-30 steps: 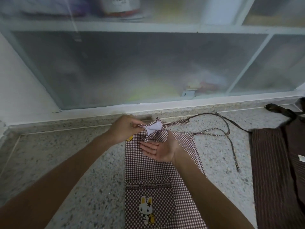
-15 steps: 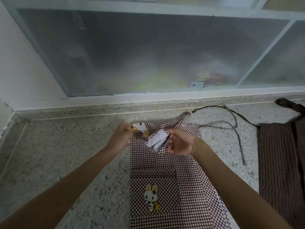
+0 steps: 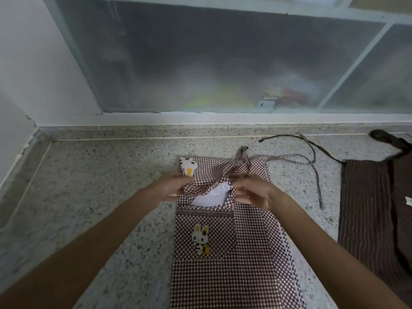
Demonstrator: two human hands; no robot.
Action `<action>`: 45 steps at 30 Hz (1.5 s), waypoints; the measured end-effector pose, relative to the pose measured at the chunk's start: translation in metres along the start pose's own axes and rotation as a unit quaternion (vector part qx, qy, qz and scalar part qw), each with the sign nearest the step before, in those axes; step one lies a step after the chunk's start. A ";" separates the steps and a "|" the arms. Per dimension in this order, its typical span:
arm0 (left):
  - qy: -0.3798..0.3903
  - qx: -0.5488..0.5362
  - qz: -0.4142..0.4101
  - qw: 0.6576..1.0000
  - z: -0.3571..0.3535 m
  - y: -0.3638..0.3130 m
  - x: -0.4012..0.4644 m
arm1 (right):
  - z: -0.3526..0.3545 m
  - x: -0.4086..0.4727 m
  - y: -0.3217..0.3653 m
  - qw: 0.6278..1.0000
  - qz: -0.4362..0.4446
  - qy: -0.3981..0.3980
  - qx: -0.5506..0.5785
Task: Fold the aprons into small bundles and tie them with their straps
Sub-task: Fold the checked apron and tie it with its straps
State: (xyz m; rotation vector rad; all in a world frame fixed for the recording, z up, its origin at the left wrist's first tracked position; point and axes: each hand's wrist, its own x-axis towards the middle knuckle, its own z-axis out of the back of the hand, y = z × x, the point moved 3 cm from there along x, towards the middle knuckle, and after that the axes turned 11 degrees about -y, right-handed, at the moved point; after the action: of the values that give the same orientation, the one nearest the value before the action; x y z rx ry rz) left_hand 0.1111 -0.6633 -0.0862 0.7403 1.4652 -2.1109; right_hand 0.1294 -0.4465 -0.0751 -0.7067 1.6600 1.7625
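The checked apron (image 3: pixel 225 253) lay flat on the speckled stone counter (image 3: pixel 100 197), its top edge turned down to expose white lining. The left hand (image 3: pixel 172 188) gripped the folded edge on one side; the right hand (image 3: pixel 252 192) held it on the other, fingers curled over the fabric. Motion blur obscured the exact finger positions. The checked straps (image 3: pixel 312 166) trailed loose to the right, ending just beside a brown striped apron (image 3: pixel 370 219). A frosted cabinet panel (image 3: pixel 211 63) stood behind the counter.
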 end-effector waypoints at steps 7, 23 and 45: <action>-0.028 0.002 -0.024 0.999 -0.022 0.086 -0.059 | 0.000 -0.056 -0.113 0.987 0.034 -0.146 -0.058; -0.069 0.515 -0.356 0.777 -0.044 0.140 -0.083 | -0.013 -0.047 -0.096 0.337 0.471 -0.064 -0.812; -0.073 0.555 -0.320 0.764 -0.028 0.143 -0.076 | 0.048 -0.083 -0.169 0.722 0.269 -0.115 -0.627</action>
State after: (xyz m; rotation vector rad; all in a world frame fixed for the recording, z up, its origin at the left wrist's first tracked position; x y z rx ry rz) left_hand 0.2642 -0.6777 -0.1435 0.3851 0.1780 -3.4766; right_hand 0.3113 -0.4001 -0.1244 -0.4522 0.2348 3.2103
